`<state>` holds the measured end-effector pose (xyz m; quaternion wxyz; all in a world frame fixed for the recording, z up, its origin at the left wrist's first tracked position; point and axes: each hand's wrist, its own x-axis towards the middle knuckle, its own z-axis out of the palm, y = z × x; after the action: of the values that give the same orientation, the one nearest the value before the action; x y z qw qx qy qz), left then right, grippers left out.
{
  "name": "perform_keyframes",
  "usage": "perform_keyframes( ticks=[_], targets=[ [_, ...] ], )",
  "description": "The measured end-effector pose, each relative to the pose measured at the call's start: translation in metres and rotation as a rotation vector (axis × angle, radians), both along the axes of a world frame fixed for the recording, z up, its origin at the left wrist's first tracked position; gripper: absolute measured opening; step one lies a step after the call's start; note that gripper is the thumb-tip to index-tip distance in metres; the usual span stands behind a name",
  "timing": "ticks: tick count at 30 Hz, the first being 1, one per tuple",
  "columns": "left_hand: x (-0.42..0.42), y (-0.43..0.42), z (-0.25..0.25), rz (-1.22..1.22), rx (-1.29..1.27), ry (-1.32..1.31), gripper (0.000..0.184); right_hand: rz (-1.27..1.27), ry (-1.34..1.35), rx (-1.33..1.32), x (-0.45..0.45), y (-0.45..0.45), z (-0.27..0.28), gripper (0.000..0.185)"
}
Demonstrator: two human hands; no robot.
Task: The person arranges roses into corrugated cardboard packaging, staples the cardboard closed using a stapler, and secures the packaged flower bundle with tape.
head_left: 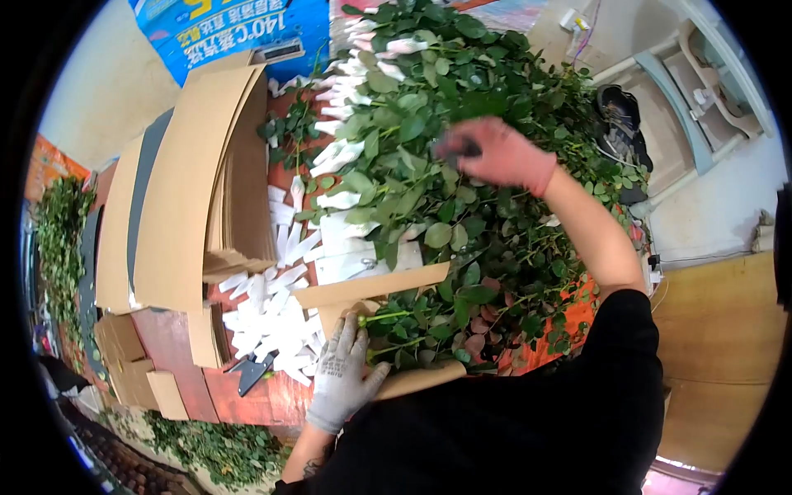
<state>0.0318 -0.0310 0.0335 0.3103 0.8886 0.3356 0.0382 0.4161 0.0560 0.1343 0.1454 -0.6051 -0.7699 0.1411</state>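
My left hand (340, 381), in a grey-white glove, lies at the lower middle with its fingers stretched out and its thumb apart. It rests on the edge of a brown cardboard wrap (425, 379) around leafy green stems (404, 318). A cardboard strip (375, 285) lies across those stems, just above my fingers. My right hand (503, 155), in a red glove and blurred, is raised over the large pile of leafy stems (495, 82). Its fingers are closed around a small dark object (458, 147), too blurred to name. White-wrapped flower heads (342, 153) line the pile's left side.
Tall cardboard sheets (181, 190) stand on the red table (247, 404) at the left. White paper strips (276, 322) are scattered beside a black tool (253, 374). A blue printed box (239, 41) is at the back; a pale rack (660, 91) stands at the right.
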Motion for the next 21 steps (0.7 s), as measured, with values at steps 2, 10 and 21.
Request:
perform_keyframes(
  ticks=[2, 10, 21],
  targets=[
    [0.001, 0.001, 0.001, -0.003, -0.029, -0.023, 0.066, -0.051, -0.347, 0.511, 0.010, 0.030, -0.008, 0.042],
    [0.002, 0.000, -0.003, -0.010, -0.027, -0.014, 0.065, -0.050, -0.769, 0.074, 0.017, 0.109, -0.077, 0.024],
    [-0.001, 0.000, -0.005, -0.007, -0.030, 0.007, 0.066, -0.335, -0.799, 1.083, 0.125, 0.079, 0.080, 0.021]
  ],
)
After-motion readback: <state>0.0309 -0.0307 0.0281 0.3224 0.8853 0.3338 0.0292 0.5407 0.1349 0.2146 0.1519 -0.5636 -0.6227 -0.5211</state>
